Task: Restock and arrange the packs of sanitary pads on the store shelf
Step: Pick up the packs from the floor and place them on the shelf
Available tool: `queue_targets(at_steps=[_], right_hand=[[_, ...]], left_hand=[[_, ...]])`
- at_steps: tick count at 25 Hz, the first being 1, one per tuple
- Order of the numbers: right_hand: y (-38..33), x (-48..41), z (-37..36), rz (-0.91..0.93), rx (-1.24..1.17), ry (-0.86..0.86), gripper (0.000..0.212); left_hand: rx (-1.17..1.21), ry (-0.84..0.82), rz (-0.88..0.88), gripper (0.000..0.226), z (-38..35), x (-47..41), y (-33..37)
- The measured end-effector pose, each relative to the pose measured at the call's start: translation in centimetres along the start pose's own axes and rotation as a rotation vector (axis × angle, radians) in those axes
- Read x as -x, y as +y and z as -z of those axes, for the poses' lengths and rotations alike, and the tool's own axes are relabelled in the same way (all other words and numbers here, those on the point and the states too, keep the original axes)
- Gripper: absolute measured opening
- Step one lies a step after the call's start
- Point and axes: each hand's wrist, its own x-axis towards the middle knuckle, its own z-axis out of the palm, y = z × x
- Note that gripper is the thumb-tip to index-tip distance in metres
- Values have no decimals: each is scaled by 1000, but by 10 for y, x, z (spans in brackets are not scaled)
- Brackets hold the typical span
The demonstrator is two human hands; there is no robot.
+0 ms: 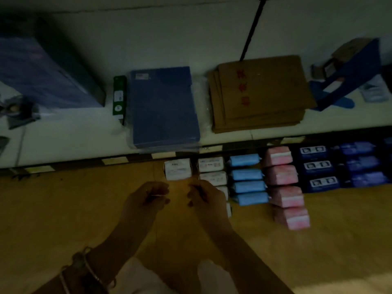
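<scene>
The left hand (148, 196) and the right hand (206, 198) hover close together over the brown wooden shelf (63, 209), palms turned toward each other with a narrow gap between the fingertips. The fingers of both are curled inward. A thin pale sliver shows at the left fingertips, but the picture is too dark and blurred to tell whether either hand pinches anything. Beaded bracelets (84, 266) circle the left wrist. Just beyond the left hand lies a single white pack (177, 171), apart from the fingers. Beside it runs a column of white packs (211, 164), and the right hand lies over its nearer end, hiding part of it; whether it touches them cannot be told. To the right of these comes a column of four light blue packs (247, 179), then a column of four pink packs (284, 185), then three dark blue packs (318, 168) and a row of purple-blue packs (360, 164) at the right edge. All the columns start at the back of the shelf under a dark rail with pale price labels (114, 160). Past the rail a white surface (74, 141) bears a stack of blue folders (163, 107), a slim green box (119, 98) just left of it, a pile of brown cardboard envelopes (261, 94) with red characters, and a large blue box (42, 71) at far left.
</scene>
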Motion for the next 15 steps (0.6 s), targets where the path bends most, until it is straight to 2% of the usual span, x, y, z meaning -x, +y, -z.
queue_targets(at_steps=[2,4,10,15], right_hand=[[-34,25,29,-36,-84,25,25],[-82,45,56,5,-138,87,23],[-256,107,136,234,-224,162,19],[-356,172,180,345,-364,204,19]], left_hand=[[49,-19,38,21,-3,30,35],[97,-24,18,23,-1,66,77],[169,-27,-161,25,14,168,213],[263,24,-285,25,26,256,298]])
